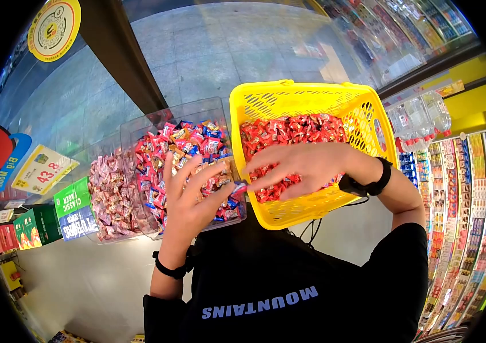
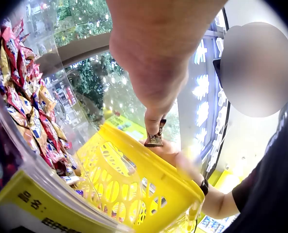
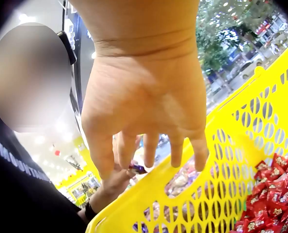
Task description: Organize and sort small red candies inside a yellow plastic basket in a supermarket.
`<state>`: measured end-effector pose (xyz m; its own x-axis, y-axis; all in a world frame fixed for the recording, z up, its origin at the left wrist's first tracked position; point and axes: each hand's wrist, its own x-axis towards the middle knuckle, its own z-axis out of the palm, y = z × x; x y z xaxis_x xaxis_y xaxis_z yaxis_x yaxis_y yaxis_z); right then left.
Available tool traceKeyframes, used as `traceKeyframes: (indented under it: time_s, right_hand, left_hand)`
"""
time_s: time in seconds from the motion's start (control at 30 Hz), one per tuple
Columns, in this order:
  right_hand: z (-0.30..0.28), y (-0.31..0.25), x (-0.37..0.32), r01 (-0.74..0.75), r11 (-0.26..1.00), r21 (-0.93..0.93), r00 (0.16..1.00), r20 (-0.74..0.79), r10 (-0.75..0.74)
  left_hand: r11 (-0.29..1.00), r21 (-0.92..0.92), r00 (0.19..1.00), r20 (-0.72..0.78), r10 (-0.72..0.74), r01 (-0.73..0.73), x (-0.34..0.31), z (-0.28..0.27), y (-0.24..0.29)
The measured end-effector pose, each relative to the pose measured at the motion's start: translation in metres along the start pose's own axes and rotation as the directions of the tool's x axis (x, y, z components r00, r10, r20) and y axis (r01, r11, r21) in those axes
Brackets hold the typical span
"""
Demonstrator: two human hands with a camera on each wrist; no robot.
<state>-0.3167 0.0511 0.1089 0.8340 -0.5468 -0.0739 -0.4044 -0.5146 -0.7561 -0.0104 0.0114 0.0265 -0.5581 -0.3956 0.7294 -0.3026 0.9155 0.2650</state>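
In the head view, my left hand (image 1: 188, 200) is over a clear bin of mixed wrapped candies (image 1: 177, 143), some fingers spread. Between its thumb and a finger it pinches one small wrapped candy (image 2: 154, 140), dark and shiny in the left wrist view. My right hand (image 1: 303, 166) reaches across the yellow basket (image 1: 271, 214), its fingertips close to that candy. Those fingers hang straight and apart in the right wrist view, with nothing in the palm. Red wrapped candies (image 1: 294, 128) fill much of the basket's floor.
Left of the mixed bin stands another clear bin of pale pink wrapped candies (image 1: 114, 194). A price card (image 1: 45, 170) and a green box (image 1: 72, 195) are beside it. Glass lies behind the bins, plastic bottles (image 1: 420, 117) right of the basket, and stocked shelves (image 1: 460, 223) farther right.
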Motion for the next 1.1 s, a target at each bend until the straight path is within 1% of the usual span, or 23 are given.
traceKeyframes:
  time_s: [0.03, 0.07, 0.1, 0.17, 0.2, 0.23, 0.27, 0.33, 0.37, 0.47, 0.57, 0.67, 0.77, 0.87, 0.97, 1.07, 1.1]
  right_hand:
    - [-0.004, 0.007, -0.006, -0.151, 0.988, 0.010, 0.988, -0.036, 0.152]
    - [-0.009, 0.021, -0.015, -0.300, 0.954, 0.025, 0.951, -0.069, 0.301]
    - [-0.012, 0.036, -0.025, -0.442, 0.896, 0.041, 0.891, -0.101, 0.443]
    - [-0.009, 0.077, -0.050, -0.600, 0.779, -0.182, 0.800, -0.110, 0.590]
    - [-0.003, 0.088, -0.058, -0.666, 0.709, -0.232, 0.743, -0.122, 0.658]
    - [0.001, 0.098, -0.064, -0.724, 0.631, -0.279, 0.680, -0.140, 0.719]
    - [0.006, 0.107, -0.068, -0.775, 0.544, -0.322, 0.612, -0.163, 0.774]
    - [0.013, 0.126, -0.070, -0.814, 0.477, -0.332, 0.554, -0.197, 0.809]
    - [0.015, 0.133, -0.072, -0.831, 0.443, -0.336, 0.525, -0.214, 0.824]
    - [0.015, 0.124, -0.057, -0.828, 0.350, -0.437, 0.486, -0.250, 0.837]
    - [0.025, 0.130, -0.058, -0.767, 0.351, -0.538, 0.555, -0.282, 0.782]
    - [0.028, 0.138, -0.061, -0.756, 0.388, -0.526, 0.582, -0.271, 0.767]
    - [0.030, 0.154, -0.062, -0.708, 0.371, -0.601, 0.565, -0.167, 0.808]
    - [0.036, 0.159, -0.067, -0.706, 0.389, -0.592, 0.625, -0.263, 0.735]
    - [0.041, 0.168, -0.072, -0.675, 0.391, -0.626, 0.668, -0.295, 0.683]
    - [0.033, 0.164, -0.059, -0.775, 0.302, -0.555, 0.493, -0.232, 0.839]
    - [0.028, 0.157, -0.057, -0.786, 0.336, -0.519, 0.514, -0.249, 0.821]
  left_hand:
    - [0.999, 0.010, 0.999, -0.014, -0.040, 0.040, -0.003, -0.003, -0.003]
    - [0.997, 0.019, 0.996, -0.029, -0.080, 0.080, -0.006, -0.007, -0.006]
    - [0.993, 0.028, 0.992, -0.048, -0.118, 0.119, -0.010, -0.010, -0.011]
    - [0.974, 0.128, 0.982, -0.024, -0.186, 0.188, -0.019, -0.012, -0.023]
    - [0.959, 0.180, 0.975, -0.014, -0.222, 0.221, -0.023, -0.013, -0.028]
    - [0.945, 0.207, 0.957, 0.085, -0.276, 0.254, -0.029, -0.017, -0.032]
    - [0.926, 0.234, 0.934, 0.131, -0.332, 0.296, -0.030, -0.016, -0.030]
    - [0.881, 0.294, 0.872, 0.215, -0.440, 0.371, -0.030, -0.012, -0.027]
    - [0.890, 0.270, 0.879, 0.211, -0.428, 0.369, -0.031, -0.010, -0.028]
    - [0.911, 0.212, 0.896, 0.203, -0.395, 0.353, -0.032, -0.006, -0.029]
    - [0.923, 0.184, 0.907, 0.195, -0.372, 0.339, -0.028, 0.001, -0.026]
    - [0.934, 0.151, 0.912, 0.212, -0.351, 0.324, -0.025, 0.007, -0.021]
    - [0.938, 0.125, 0.909, 0.234, -0.344, 0.322, -0.022, 0.009, -0.017]
    - [0.939, 0.105, 0.908, 0.240, -0.343, 0.327, -0.018, 0.009, -0.015]
    - [0.945, 0.095, 0.915, 0.235, -0.327, 0.313, -0.015, 0.008, -0.015]
    - [0.952, 0.083, 0.926, 0.221, -0.306, 0.294, -0.011, 0.007, -0.014]
    - [0.954, 0.077, 0.930, 0.216, -0.298, 0.288, -0.008, 0.007, -0.014]
